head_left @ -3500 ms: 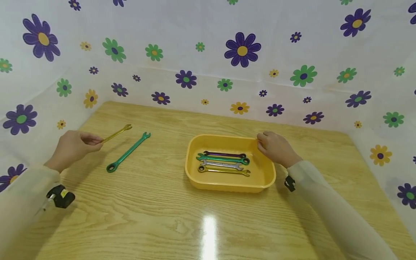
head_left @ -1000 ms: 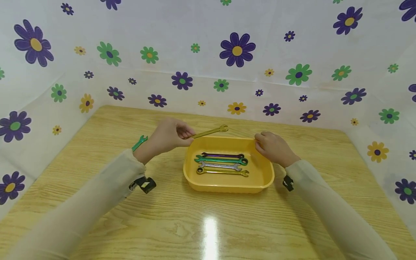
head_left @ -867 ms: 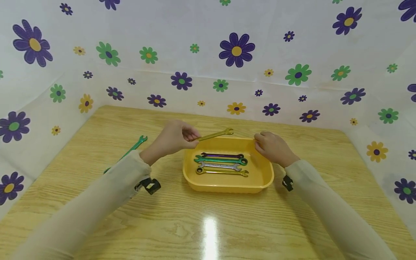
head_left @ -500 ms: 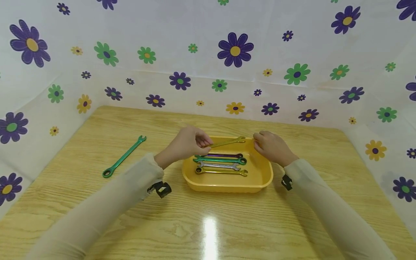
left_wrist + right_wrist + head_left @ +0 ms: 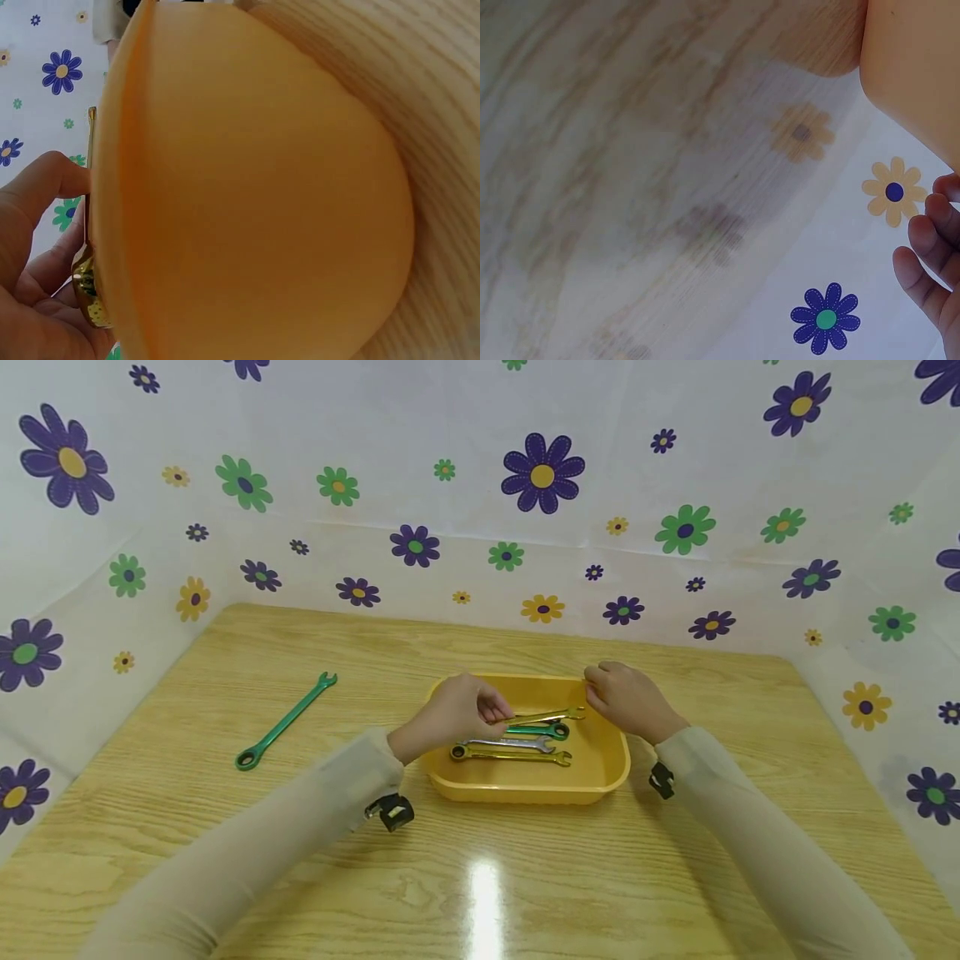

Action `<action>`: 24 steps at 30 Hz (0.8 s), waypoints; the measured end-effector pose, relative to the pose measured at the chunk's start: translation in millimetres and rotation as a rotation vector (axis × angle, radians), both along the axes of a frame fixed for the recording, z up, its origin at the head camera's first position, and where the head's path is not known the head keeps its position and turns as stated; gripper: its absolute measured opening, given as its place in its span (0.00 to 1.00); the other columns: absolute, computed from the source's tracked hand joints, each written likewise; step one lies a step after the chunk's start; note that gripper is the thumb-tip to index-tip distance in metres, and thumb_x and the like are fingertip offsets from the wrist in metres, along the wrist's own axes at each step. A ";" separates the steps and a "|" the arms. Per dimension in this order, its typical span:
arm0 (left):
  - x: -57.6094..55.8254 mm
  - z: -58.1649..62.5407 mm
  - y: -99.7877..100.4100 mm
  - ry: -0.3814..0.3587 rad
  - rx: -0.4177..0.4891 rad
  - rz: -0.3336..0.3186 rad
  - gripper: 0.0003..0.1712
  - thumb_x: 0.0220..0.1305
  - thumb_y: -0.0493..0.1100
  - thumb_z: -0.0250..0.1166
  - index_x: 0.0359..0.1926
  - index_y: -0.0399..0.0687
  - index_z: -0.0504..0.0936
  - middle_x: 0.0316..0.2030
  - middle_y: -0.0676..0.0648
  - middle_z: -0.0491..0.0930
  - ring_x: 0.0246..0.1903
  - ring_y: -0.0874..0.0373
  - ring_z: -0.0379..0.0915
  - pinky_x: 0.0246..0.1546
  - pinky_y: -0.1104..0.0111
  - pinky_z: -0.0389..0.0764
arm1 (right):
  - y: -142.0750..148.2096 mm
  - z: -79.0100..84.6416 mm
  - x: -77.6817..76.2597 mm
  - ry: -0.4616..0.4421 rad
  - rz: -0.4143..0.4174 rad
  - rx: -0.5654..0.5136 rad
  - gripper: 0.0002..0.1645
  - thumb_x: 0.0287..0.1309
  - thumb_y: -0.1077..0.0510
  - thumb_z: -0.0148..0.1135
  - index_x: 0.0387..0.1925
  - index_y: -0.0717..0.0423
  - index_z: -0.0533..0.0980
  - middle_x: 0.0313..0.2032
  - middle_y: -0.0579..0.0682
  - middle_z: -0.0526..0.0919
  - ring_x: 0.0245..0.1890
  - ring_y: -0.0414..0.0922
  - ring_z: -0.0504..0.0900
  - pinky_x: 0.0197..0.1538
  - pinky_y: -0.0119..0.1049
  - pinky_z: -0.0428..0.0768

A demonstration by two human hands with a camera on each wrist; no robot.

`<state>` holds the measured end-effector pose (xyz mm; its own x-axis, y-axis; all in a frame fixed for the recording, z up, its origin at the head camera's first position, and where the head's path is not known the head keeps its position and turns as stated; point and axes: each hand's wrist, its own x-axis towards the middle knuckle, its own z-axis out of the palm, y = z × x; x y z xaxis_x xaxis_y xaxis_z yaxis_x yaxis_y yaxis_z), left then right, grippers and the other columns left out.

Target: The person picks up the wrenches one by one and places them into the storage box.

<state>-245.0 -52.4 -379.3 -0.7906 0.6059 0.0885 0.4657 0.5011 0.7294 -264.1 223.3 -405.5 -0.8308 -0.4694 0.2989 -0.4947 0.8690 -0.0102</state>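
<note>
In the head view my left hand (image 5: pixel 457 714) pinches a gold combination wrench (image 5: pixel 547 717) low over the yellow plastic tray (image 5: pixel 525 795), its open end pointing right. Thumb and fingers are on that wrench in the left wrist view, where its ring end (image 5: pixel 90 292) shows beside the tray wall (image 5: pixel 262 180). Inside the tray lie a green wrench (image 5: pixel 538 731), a silver wrench (image 5: pixel 528 744) and another gold wrench (image 5: pixel 517 756), side by side. A purple wrench there is mostly hidden behind the left hand and held wrench. My right hand (image 5: pixel 630 697) grips the tray's back right rim.
Left of the tray, a second green wrench (image 5: pixel 288 720) lies slanted on the wood-grain table (image 5: pixel 360 877). White cloth (image 5: pixel 465 510) with printed flowers stands behind the table and along both sides. Each sleeve carries a small black camera mount (image 5: pixel 393 812) at the wrist.
My left hand has carried the gold wrench from the table's left side rightward, then down into the tray over the other wrenches. My right hand has stayed on the rim.
</note>
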 end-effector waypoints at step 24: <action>10.4 -24.5 18.4 -0.066 -0.068 -0.044 0.04 0.49 0.33 0.68 0.29 0.41 0.85 0.26 0.49 0.83 0.25 0.65 0.73 0.30 0.78 0.76 | -0.1 -0.1 1.4 0.010 0.010 -0.001 0.08 0.60 0.60 0.52 0.26 0.56 0.69 0.20 0.50 0.68 0.22 0.44 0.66 0.28 0.36 0.68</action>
